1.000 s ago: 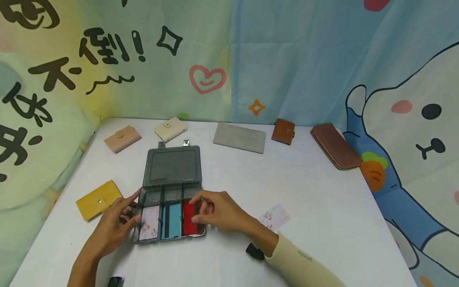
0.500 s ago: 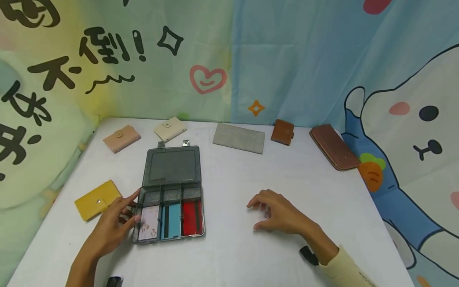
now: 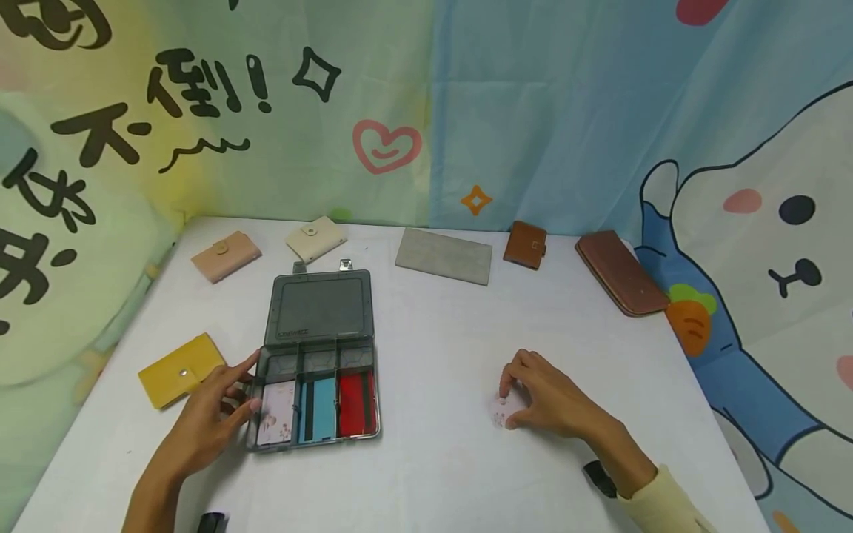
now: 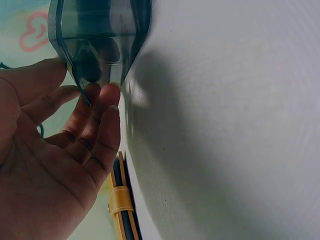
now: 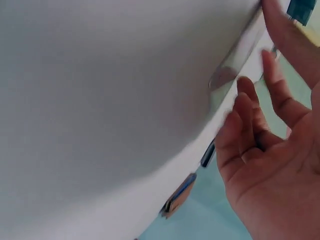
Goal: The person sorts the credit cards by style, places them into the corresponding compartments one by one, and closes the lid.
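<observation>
My left hand [image 3: 209, 411] rests at the left side of a grey translucent plastic box [image 3: 280, 448], its fingers relaxed. In the left wrist view, the left hand [image 4: 55, 155] touches the box's outer wall [image 4: 100, 30] with several fingertips. The lid [image 3: 321, 305] lies back. Three front compartments hold a pink floral card [image 3: 275, 414], a blue card [image 3: 325, 409] with a dark stripe, and a red card [image 3: 352, 403] with a dark stripe. On the right, my right hand [image 3: 553, 396] pinches another floral card [image 3: 503, 409] between thumb and fingers. The right wrist view shows this card [image 5: 235, 65] tilted.
A yellow wallet [image 3: 180, 370] lies left of the box. Along the back are a pink wallet [image 3: 226, 256], a cream wallet [image 3: 316, 238], a grey flat wallet [image 3: 443, 256], a small brown wallet [image 3: 526, 245] and a long brown wallet [image 3: 621, 272]. A printed curtain hangs behind.
My right hand has left the red card in the box, moved right across the table and taken hold of the floral card. My left hand has stayed at the box.
</observation>
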`<state>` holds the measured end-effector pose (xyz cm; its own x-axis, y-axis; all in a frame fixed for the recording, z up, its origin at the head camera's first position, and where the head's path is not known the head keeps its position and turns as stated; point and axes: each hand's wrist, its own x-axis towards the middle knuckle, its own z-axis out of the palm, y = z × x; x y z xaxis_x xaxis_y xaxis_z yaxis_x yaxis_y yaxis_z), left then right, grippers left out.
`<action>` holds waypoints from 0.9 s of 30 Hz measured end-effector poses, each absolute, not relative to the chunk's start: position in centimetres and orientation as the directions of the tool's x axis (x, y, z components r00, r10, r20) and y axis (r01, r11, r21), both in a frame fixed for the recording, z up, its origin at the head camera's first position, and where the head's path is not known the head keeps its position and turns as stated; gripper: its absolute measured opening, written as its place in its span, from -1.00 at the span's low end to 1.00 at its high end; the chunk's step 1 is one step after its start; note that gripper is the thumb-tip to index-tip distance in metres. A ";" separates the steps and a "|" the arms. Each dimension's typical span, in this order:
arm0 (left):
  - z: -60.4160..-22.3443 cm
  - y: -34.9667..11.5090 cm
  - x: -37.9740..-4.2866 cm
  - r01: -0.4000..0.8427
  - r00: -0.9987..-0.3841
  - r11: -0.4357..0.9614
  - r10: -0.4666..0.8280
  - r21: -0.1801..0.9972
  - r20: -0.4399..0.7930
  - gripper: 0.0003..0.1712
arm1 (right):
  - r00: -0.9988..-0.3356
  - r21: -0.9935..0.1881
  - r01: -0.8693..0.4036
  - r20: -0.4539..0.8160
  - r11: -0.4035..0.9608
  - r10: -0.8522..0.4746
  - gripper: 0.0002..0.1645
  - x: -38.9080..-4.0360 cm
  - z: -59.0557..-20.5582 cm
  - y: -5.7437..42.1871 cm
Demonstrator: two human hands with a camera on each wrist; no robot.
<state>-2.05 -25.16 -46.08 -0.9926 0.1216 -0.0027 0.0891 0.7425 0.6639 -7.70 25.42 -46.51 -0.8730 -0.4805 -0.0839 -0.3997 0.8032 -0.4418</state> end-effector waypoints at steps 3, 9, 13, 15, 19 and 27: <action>-46.1 -25.1 -2.1 0.085 -0.993 0.744 0.121 0.663 -0.009 -0.10 | -0.880 -0.455 -0.390 -0.072 0.800 -0.470 -0.48 -8.0 -46.6 24.9; -46.0 -25.1 -2.1 0.067 -0.993 0.747 0.115 0.661 -0.029 -0.10 | -0.909 -0.439 -0.309 -0.125 0.844 -0.398 -0.34 -8.6 -46.4 24.2; -46.0 -25.1 -2.0 0.073 -0.993 0.746 0.115 0.661 -0.021 -0.10 | -0.906 -0.475 -0.287 -0.148 0.832 -0.397 -0.36 -8.9 -46.3 23.8; -46.0 -25.1 -2.0 0.077 -0.993 0.748 0.116 0.659 -0.016 -0.10 | -0.897 -0.509 -0.292 -0.147 0.810 -0.416 -0.41 -9.0 -46.3 23.3; -46.0 -25.2 -2.1 0.079 -0.993 0.750 0.117 0.657 -0.014 -0.10 | -0.861 -0.627 -0.312 -0.131 0.714 -0.492 -0.64 -9.1 -46.2 21.8; -46.2 -25.3 -2.0 0.098 -0.992 0.746 0.127 0.659 0.003 -0.10 | -0.807 -0.860 -0.241 -0.081 0.450 -0.585 -0.63 -9.5 -45.5 16.7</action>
<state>-2.04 -25.26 -46.18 -0.9919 0.1271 0.0032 0.0978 0.7460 0.6587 -9.46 16.73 -45.51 -0.8068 -0.5853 -0.0807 -0.2406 0.4502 -0.8599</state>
